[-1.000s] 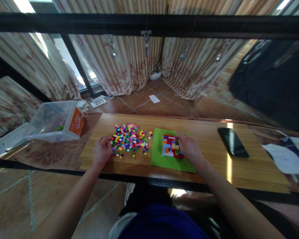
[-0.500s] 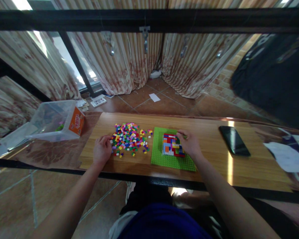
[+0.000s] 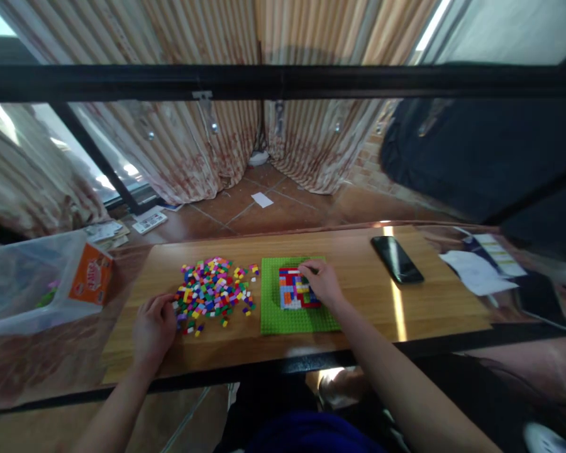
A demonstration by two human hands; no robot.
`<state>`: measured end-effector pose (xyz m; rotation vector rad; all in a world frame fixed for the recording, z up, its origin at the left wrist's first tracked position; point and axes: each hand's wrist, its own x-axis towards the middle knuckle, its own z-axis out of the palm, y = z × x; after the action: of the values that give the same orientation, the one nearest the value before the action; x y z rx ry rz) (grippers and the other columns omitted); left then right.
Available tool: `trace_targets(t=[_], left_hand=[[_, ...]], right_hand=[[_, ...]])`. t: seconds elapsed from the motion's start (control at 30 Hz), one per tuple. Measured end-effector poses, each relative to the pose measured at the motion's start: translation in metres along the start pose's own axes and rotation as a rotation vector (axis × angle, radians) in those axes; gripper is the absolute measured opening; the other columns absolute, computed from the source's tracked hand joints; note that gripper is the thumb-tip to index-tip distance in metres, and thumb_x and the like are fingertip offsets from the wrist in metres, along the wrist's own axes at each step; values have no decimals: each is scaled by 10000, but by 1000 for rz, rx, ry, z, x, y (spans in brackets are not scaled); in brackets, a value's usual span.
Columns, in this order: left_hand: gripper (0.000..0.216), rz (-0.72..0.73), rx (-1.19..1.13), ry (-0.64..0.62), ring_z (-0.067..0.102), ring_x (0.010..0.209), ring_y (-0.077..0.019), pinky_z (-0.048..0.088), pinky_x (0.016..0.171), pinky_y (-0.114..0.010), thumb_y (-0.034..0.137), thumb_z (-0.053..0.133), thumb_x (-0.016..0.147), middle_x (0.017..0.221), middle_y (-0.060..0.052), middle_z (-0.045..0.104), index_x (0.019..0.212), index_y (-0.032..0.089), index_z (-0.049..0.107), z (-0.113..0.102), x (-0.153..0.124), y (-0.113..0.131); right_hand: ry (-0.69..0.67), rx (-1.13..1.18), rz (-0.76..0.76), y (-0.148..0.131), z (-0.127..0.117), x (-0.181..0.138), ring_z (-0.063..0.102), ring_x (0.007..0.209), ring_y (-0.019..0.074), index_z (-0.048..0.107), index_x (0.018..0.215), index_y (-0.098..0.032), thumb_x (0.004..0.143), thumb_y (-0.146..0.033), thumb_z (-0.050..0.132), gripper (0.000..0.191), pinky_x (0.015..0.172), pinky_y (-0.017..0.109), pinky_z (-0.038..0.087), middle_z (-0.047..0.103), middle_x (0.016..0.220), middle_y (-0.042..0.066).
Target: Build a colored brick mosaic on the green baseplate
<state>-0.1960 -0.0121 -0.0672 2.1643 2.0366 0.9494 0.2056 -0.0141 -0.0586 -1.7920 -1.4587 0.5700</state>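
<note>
A green baseplate (image 3: 276, 318) lies on the wooden table (image 3: 358, 302), with a block of coloured bricks (image 3: 292, 290) pressed onto it. My right hand (image 3: 324, 283) rests on the right edge of that block, fingers curled and pinched at its upper corner; what they hold is too small to make out. A loose pile of small coloured bricks (image 3: 212, 290) lies left of the plate. My left hand (image 3: 153, 327) sits loosely curled on the table at the pile's lower left, touching its edge.
A black phone (image 3: 396, 259) lies to the right, with papers (image 3: 474, 272) beyond it. A clear plastic bin (image 3: 28, 286) with an orange label stands at the far left. A black bar (image 3: 283, 82) crosses the view above; curtains and tiled floor lie behind.
The view has swung so the table sits lower and further left. My right hand has crept up along the block's right edge. My left hand has stayed by the pile.
</note>
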Motion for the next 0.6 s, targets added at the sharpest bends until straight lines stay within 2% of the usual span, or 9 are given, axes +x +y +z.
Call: trace_targets(t=[0.23, 0.37, 0.6], left_hand=[[269, 0, 1, -43, 647, 942, -314, 524, 839, -463, 333, 395, 830, 1011, -139, 687, 881, 205, 626, -3, 6, -4], [215, 22, -15, -49, 661, 929, -307, 535, 829, -453, 337, 425, 789, 963, -105, 699, 838, 245, 613, -6, 9, -5], [161, 24, -58, -29, 662, 795, -330, 543, 762, -503, 346, 454, 724, 803, -77, 697, 750, 285, 601, -8, 16, -4]], right_hand=[[0, -27, 32, -9, -1, 2, 650, 916, 165, 750, 812, -234, 874, -289, 582, 188, 868, 300, 455, 754, 924, 18], [-9, -19, 27, -15, -5, 1, 650, 916, 162, 762, 830, -232, 883, -283, 586, 191, 853, 275, 443, 759, 921, 23], [6, -31, 55, -20, -6, 2, 652, 944, 167, 778, 852, -251, 889, -321, 585, 209, 859, 267, 432, 761, 964, 20]])
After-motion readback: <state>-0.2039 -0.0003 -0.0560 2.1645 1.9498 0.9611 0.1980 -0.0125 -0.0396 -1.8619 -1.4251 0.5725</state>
